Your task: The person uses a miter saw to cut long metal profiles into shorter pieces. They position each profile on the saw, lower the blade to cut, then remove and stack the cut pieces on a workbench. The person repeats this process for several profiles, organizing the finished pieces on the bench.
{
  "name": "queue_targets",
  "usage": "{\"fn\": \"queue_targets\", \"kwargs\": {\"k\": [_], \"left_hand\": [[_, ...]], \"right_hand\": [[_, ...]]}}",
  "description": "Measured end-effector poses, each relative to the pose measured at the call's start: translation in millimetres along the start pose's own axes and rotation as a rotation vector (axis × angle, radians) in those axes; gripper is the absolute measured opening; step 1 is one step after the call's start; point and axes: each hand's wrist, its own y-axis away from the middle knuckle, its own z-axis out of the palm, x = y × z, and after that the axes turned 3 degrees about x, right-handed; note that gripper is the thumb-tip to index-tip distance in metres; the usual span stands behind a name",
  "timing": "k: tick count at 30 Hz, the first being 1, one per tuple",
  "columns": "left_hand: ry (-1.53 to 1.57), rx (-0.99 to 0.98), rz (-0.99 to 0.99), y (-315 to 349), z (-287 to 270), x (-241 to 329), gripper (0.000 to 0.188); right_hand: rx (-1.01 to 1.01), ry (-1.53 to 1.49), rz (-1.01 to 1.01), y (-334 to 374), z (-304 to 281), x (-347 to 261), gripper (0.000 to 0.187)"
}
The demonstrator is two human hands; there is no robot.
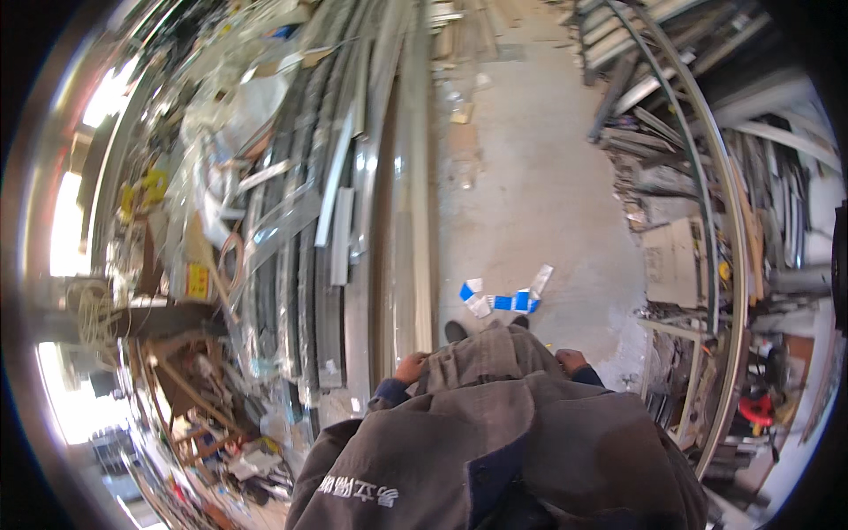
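My left hand (411,367) hangs low beside the dark grey-brown jacket (477,367), its fingers close to the cloth. On the other side my right hand (572,359) hangs at the jacket's edge, coming out of a dark blue cuff. Both hands are small and blurred, so whether the fingers are curled or hold anything cannot be made out. Past my shoes, a blue and white strip (515,302) lies bent on the floor. Beside it is a smaller blue and white piece (473,297). Neither hand touches them.
Long metal profiles (340,212), some wrapped in clear plastic, lie lengthwise on my left. A rack with a long curved-looking rail (720,177) holds more bars on my right. A cardboard box (671,261) stands under it. The grey floor (530,177) runs ahead between them.
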Motion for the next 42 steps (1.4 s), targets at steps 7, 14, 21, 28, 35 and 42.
{"fn": "queue_targets", "kwargs": {"k": [7, 14, 21, 28, 35, 42], "left_hand": [[0.14, -0.001, 0.015, -16, 35, 6, 0.034], [-0.138, 0.029, 0.008, -90, 24, 108, 0.032], [-0.379, -0.023, 0.063, -175, 23, 186, 0.037], [-0.471, -0.271, 0.229, -309, 40, 250, 0.036], [-0.497, -0.528, 0.598, -427, 70, 318, 0.037], [-0.788, -0.534, 0.632, -477, 110, 354, 0.028]], "right_hand": [[0.067, 0.313, -0.372, -18, -52, 36, 0.032], [0.21, -0.274, 0.046, 11, -81, 62, 0.032], [0.236, -0.89, 0.407, 26, -79, 121, 0.039], [0.397, 0.178, -0.037, 42, -80, 154, 0.026], [0.643, -1.111, 0.331, 54, -84, 63, 0.03], [0.592, -0.647, 0.229, 50, -80, 42, 0.03]]}}
